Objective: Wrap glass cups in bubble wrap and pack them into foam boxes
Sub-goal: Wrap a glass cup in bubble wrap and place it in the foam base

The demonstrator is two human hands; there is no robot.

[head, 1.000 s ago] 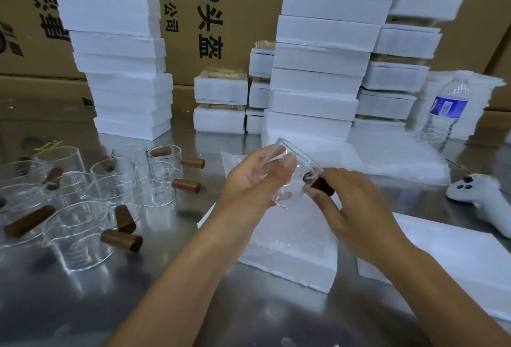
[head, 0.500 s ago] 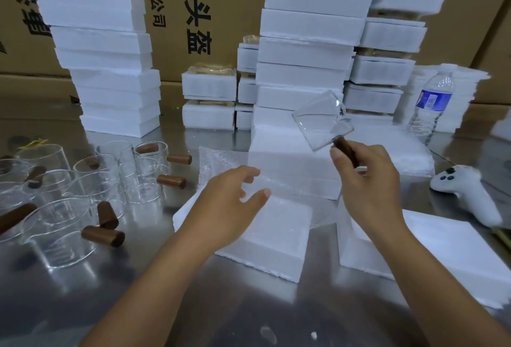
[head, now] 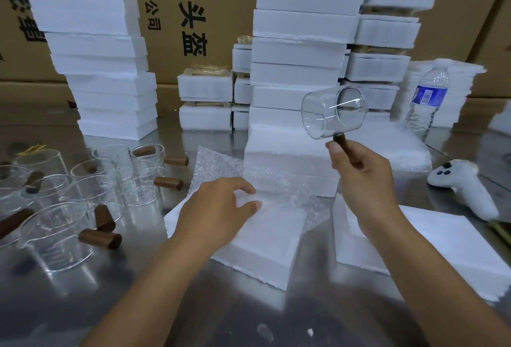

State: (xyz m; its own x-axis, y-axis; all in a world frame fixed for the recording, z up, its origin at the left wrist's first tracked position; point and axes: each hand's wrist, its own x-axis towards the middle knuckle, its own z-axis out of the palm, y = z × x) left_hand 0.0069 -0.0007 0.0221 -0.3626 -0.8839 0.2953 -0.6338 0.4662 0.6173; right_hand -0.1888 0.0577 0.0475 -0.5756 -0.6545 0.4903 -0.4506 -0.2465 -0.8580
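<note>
Gripping the glass cup (head: 331, 111) by its handle (head: 340, 140), right hand (head: 362, 178) hangs clear; left hand (head: 218, 208), fingers relaxed, touches bubble wrap (head: 221, 167).

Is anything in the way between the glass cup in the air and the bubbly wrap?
Nothing stands between them. The right hand holds the glass cup by its wooden handle in open air, up and to the right of the bubble wrap. Only the left hand rests on the sheet's near left part; the rest lies bare.
</note>
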